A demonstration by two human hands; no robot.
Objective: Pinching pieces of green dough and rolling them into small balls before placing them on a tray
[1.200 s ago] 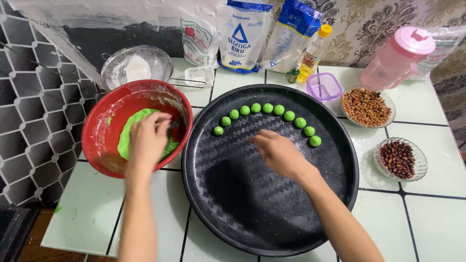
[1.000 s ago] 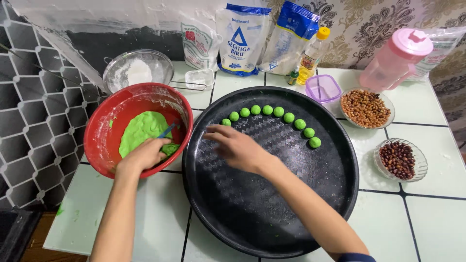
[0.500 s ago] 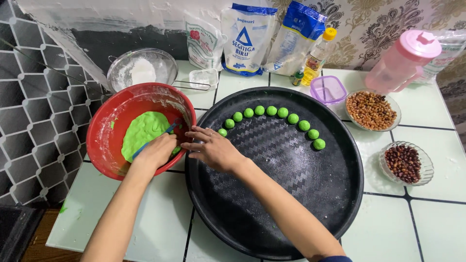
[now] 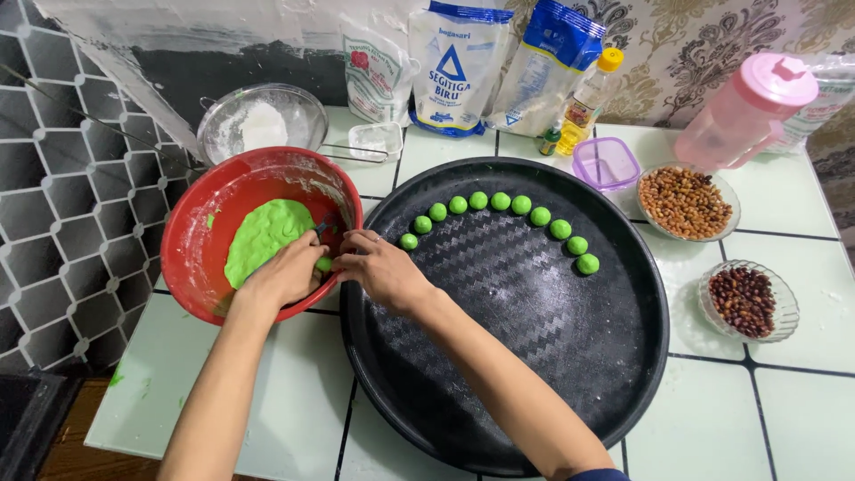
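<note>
A small green bit [image 4: 324, 264] of dough is pinched between the two hands at the rim of the red bowl [image 4: 191, 258]. The left hand [image 4: 287, 272] is curled over the bowl's near edge, and its grip is pressed together on the bit. The right hand [image 4: 378, 267] is reached across from the tray side, and its fingertips [image 4: 346, 258] are closed on the same bit. The bit is held right where the two grips meet, just above the rim.

A flat green lump of dough [image 4: 263, 236] is seen inside the bowl, just beside the left hand. Nine little green balls [image 4: 499, 201] are lined up in a curve on the big black tray [image 4: 534, 356], near the right hand but not touched. The bowl and tray are set side by side on the tiled surface [image 4: 294, 401]. Two glass dishes of nuts [image 4: 686, 200] and beans [image 4: 746, 298] are placed well apart from the hands, on the far side of the tray.
</note>
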